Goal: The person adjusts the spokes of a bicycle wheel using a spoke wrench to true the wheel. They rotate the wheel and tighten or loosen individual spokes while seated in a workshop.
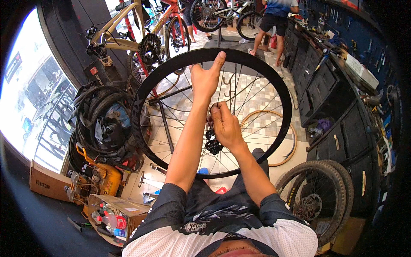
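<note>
Nearest us, a carton [136, 219] stands at the lower left with plastic bottles [114, 221] in it, a yellow machine [107, 179] just beyond and a flat brown cardboard box [48, 183] beside that. At the lower right we see two knobby-tyred wheels [337, 188] leaning together.

Above the person's lap is a black deep-rimmed bicycle wheel [284, 113], tilted so that we look through its spokes to the floor. The right hand [227, 125] is curled nearly closed just above the black hub [213, 147], thumb against bent forefinger; we cannot tell exactly what the fingertips pinch. Farther up, the left hand [205, 77] grips the far side of the rim, its thumb laid over it.

Under the wheel, plain pale floor gives way to small beige and grey tiles [267, 58], and a tan-walled tyre [293, 141] lies there, partly behind the rim. To the left we find a heap of black tyres [92, 107] near a bright window [32, 90]; to the right, dark drawer cabinets [327, 90] carry a cluttered worktop [319, 47] below a wall hung with tools.

Farther off we make out a gold bike frame [122, 44], a red bicycle [171, 12] and, at the worktop, a co-worker in dark shorts [275, 23].
</note>
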Tool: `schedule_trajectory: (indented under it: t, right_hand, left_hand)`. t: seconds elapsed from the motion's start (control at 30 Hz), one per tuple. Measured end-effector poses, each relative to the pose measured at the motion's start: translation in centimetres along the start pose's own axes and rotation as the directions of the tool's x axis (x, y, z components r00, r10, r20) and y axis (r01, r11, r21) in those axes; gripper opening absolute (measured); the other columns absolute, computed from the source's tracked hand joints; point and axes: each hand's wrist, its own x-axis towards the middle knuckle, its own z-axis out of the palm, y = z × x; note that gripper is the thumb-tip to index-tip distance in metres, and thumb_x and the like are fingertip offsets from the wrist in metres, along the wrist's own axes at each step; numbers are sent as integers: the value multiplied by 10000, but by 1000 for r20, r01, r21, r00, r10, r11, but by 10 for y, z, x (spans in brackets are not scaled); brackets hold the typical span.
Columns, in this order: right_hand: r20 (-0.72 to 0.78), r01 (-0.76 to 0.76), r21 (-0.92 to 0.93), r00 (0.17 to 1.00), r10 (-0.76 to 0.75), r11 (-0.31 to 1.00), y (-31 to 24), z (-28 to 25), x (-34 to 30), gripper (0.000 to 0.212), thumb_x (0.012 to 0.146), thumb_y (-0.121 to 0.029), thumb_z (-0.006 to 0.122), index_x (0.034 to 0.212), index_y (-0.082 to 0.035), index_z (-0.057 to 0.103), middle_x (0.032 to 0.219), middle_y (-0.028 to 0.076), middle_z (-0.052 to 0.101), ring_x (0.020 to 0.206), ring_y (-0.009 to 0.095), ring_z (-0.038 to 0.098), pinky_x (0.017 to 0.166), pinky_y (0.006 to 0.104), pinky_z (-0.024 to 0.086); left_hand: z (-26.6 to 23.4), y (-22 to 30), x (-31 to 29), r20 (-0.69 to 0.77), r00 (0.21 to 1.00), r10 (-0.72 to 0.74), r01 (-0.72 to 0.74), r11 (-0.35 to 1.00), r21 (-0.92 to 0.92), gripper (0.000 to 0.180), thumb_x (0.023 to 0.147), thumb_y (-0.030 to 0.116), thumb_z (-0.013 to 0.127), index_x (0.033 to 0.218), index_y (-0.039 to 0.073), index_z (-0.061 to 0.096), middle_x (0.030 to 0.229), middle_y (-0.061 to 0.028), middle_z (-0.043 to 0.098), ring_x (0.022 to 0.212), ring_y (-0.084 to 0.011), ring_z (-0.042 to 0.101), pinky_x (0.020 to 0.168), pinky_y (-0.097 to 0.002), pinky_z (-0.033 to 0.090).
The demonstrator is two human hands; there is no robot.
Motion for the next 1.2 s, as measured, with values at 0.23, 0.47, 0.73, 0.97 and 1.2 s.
schedule_trajectory:
  t: [0.23, 0.47, 0.73, 0.97, 1.2]
  right_hand:
    - [28, 94, 42, 995, -95, 995, 2, -11, -2, 236, 1123, -236, 504, 1208, -35, 593, 806, 157, 720, 721, 378, 724, 677, 447, 552]
    - [-258, 125, -29, 958, -128, 992, 6, 2, -5, 618, 1043, -56, 599, 1624, -67, 388, 782, 93, 709, 671, 166, 678, 673, 339, 558]
    - [-200, 110, -92, 971, -127, 990, 18, 1, 4, 649, 1030, -38, 565, 1646, -93, 368, 664, 55, 623, 603, 138, 634, 624, 327, 536]
    - [-215, 59, 4, 975, -56, 998, 20, -7, 4, 634, 973, 0, 549, 1591, -78, 436, 608, 37, 564, 524, 96, 586, 529, 298, 498]
    - [-207, 88, 27, 975, -81, 996, 18, -10, 0, 635, 953, 19, 556, 1575, -64, 460, 615, 9, 541, 539, 76, 550, 538, 281, 484]
  left_hand:
    - [-7, 8, 8, 446, 873, -198, 360, 877, -317, 443, 967, 320, 785, 1224, -12, 644, 1137, -180, 757, 994, -287, 780, 771, -336, 634]
    - [-11, 3, 8, 481, 851, -209, 417, 826, -379, 371, 976, 253, 759, 1199, -18, 638, 1110, -171, 744, 945, -265, 769, 763, -353, 640]
    - [-12, 0, 7, 462, 850, -253, 462, 779, -424, 309, 980, 197, 744, 1179, -12, 634, 1084, -165, 745, 924, -249, 756, 772, -367, 643]
    - [-14, -3, 6, 505, 823, -259, 487, 781, -392, 284, 987, 208, 761, 1164, 10, 659, 1083, -132, 757, 919, -224, 752, 778, -353, 617]
    - [-15, -1, 3, 512, 817, -266, 497, 776, -389, 249, 990, 211, 761, 1125, 18, 681, 1037, -120, 765, 904, -216, 753, 749, -340, 608]
